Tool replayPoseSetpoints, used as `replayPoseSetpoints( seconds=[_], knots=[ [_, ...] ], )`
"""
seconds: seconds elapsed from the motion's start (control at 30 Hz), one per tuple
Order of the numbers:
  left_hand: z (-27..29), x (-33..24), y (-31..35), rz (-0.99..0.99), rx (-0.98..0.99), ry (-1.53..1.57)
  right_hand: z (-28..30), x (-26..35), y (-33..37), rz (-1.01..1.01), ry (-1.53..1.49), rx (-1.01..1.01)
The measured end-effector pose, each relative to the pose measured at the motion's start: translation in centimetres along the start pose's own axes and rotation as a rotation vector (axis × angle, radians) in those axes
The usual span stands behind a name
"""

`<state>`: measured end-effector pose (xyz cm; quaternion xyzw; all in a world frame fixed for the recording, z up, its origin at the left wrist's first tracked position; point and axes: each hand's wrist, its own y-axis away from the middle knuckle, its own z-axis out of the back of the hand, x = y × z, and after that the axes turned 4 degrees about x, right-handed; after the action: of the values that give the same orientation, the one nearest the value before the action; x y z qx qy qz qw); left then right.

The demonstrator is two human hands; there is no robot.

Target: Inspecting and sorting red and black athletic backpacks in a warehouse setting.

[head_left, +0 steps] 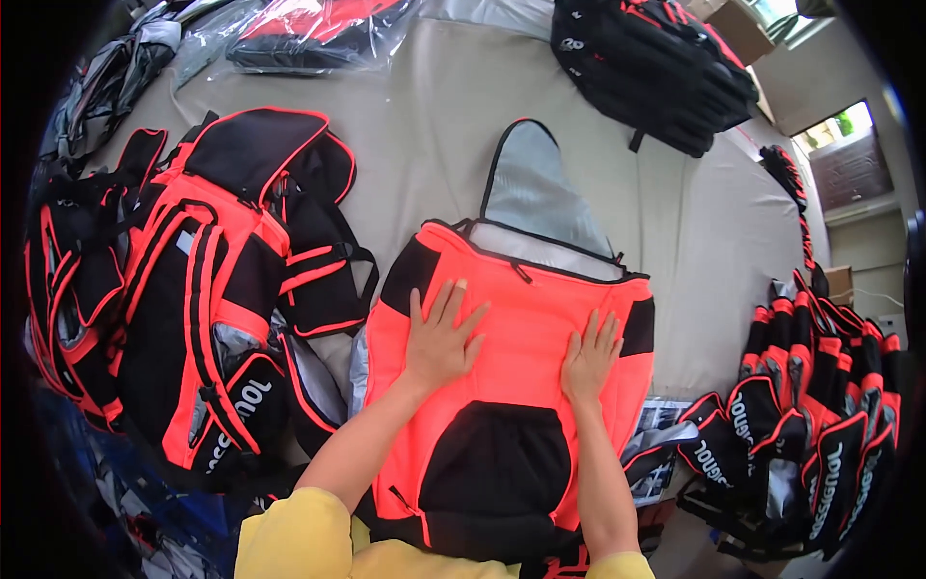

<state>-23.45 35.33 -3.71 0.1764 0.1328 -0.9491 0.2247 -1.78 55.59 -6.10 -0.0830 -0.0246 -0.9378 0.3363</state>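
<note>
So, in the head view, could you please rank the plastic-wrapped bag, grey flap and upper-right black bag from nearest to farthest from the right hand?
1. Grey flap: ahead, slightly left.
2. Black bag: upper right.
3. Plastic-wrapped bag: upper left.

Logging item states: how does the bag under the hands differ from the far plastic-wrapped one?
The near bag is unwrapped, flap open; the far bag is in clear plastic. The left hand and right hand touch the near bag, not the far bag. Both bags show orange-red.
</note>
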Motion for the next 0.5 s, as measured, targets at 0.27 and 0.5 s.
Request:
replayPoseSetpoints(
  seconds=[0.27,0.5],
  knots=[
    [-0.3,0.1,-0.8,0.033,0.11,-0.112,3.6,10.6,-8.4,0.319,-0.244,-0.209],
    [-0.8,1.0,-0.7,0.036,0.087,-0.166,2.5,5.8,-13.3,0.481,-0.37,-0.285]
  ],
)
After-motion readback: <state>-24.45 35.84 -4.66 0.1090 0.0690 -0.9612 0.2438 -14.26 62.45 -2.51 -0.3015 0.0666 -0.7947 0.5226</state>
